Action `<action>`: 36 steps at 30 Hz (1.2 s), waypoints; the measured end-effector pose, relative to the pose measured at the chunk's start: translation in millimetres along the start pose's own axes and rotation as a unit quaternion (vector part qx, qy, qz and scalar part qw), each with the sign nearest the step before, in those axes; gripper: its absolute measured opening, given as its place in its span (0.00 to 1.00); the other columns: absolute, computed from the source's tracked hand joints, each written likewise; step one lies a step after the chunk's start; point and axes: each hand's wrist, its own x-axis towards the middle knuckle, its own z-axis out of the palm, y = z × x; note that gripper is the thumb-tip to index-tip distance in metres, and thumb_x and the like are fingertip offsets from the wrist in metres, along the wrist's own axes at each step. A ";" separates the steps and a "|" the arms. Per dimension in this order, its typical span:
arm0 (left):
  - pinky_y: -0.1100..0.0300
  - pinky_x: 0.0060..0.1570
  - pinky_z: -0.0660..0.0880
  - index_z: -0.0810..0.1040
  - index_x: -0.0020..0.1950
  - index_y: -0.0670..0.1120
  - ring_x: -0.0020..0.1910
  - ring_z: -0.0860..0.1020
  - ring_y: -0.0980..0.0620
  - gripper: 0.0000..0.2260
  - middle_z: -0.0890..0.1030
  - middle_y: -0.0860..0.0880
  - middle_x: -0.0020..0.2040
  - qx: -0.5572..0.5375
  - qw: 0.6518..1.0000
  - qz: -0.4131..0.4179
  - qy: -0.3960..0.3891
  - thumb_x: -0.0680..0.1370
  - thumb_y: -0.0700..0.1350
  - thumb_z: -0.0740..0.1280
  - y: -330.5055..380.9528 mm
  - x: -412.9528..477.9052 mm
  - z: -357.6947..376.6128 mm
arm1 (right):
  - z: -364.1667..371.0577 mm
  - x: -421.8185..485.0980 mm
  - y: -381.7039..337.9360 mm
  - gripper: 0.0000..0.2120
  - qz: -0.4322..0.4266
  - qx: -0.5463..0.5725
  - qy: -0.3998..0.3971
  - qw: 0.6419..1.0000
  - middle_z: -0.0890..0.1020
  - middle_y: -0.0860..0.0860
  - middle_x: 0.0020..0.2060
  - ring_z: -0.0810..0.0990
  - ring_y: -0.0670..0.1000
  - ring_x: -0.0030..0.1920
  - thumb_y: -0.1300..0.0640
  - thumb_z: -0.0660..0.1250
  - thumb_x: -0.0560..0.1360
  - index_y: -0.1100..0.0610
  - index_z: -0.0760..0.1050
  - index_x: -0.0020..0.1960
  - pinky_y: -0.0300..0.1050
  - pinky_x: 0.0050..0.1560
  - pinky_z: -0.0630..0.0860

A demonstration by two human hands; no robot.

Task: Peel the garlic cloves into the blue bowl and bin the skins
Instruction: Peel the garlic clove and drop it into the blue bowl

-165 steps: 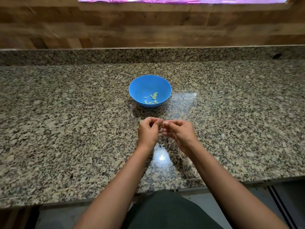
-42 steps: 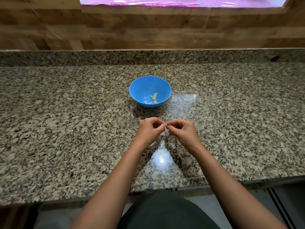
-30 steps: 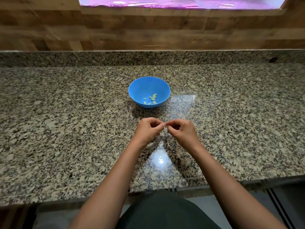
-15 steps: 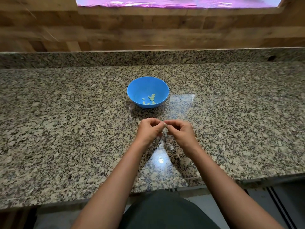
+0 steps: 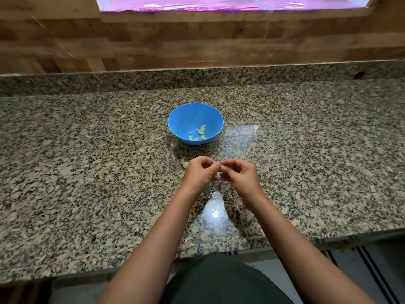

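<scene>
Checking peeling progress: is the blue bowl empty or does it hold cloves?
Not empty. The blue bowl holds several pale peeled cloves at its bottom, though most of it is bare.

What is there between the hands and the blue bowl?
Only bare speckled counter shows between the left hand, the right hand and the blue bowl, in the head view.

Speckled granite counter [image 5: 87, 172]; wood-plank wall [image 5: 197, 40] behind; pink-lit window [image 5: 219, 3] above.
</scene>
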 end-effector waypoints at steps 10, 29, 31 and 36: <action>0.59 0.39 0.80 0.77 0.41 0.41 0.37 0.77 0.52 0.03 0.78 0.47 0.38 0.097 0.994 0.015 0.046 0.74 0.38 0.68 -12.1 6.1 -5.7 | -7.3 3.7 -3.2 0.05 0.124 0.233 -0.006 0.965 0.80 0.54 0.39 0.75 0.48 0.34 0.68 0.62 0.76 0.62 0.75 0.49 0.40 0.35 0.76; 0.66 0.40 0.67 0.80 0.46 0.41 0.41 0.75 0.54 0.06 0.79 0.47 0.44 0.369 0.925 0.074 0.060 0.76 0.42 0.66 -20.8 9.2 -14.5 | -12.4 48.8 17.2 0.02 0.047 -0.108 0.102 0.988 0.83 0.54 0.36 0.80 0.50 0.33 0.63 0.70 0.72 0.59 0.81 0.44 0.43 0.34 0.79; 0.65 0.43 0.69 0.80 0.47 0.41 0.43 0.74 0.54 0.06 0.80 0.46 0.46 0.379 0.921 0.072 0.062 0.77 0.43 0.66 -23.4 11.2 -17.3 | -9.1 58.7 19.3 0.05 0.050 -0.149 0.109 0.982 0.84 0.56 0.41 0.82 0.53 0.38 0.62 0.69 0.73 0.61 0.81 0.49 0.48 0.42 0.81; 0.65 0.50 0.71 0.80 0.53 0.41 0.48 0.74 0.53 0.08 0.78 0.45 0.52 0.392 0.914 0.090 0.053 0.78 0.41 0.63 -25.8 8.1 -21.3 | -7.8 44.9 14.8 0.12 0.028 -0.193 0.101 0.976 0.81 0.56 0.52 0.81 0.53 0.44 0.64 0.62 0.78 0.63 0.76 0.60 0.39 0.38 0.79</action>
